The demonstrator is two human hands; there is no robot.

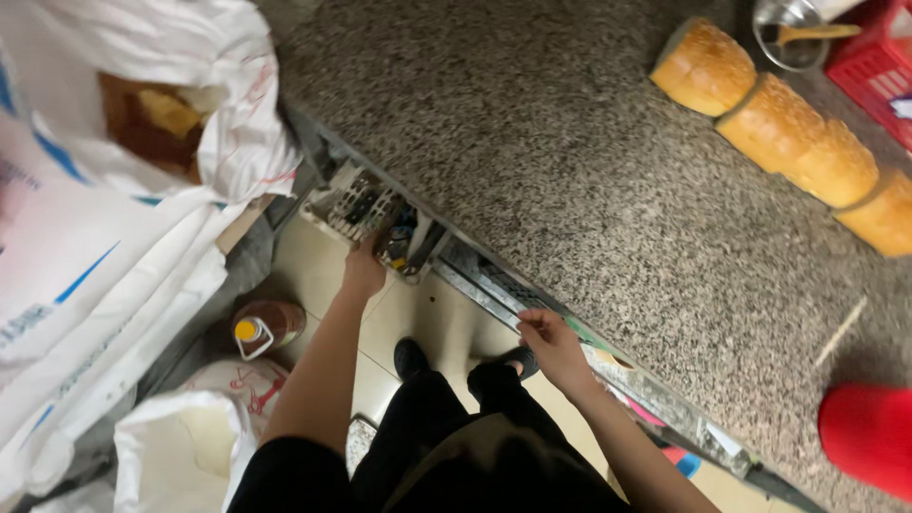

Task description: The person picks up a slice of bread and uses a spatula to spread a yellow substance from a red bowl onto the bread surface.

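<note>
I look straight down past a speckled granite counter (570, 161). My left hand (363, 269) reaches under its edge into a white plastic basket (356, 204) full of small items, fingers closed on something I cannot make out. My right hand (551, 344) rests on the metal edge strip (494, 285) below the counter, fingers curled against it. My dark trousers and black shoes (410, 357) show on the tiled floor below.
Large white sacks (114, 190) pile at the left, one open. A bottle of brown liquid with a yellow cap (266, 326) stands on the floor. Bread loaves (788, 133), a metal bowl (788, 33), a red crate (879, 62) and a red container (869, 437) sit on the counter.
</note>
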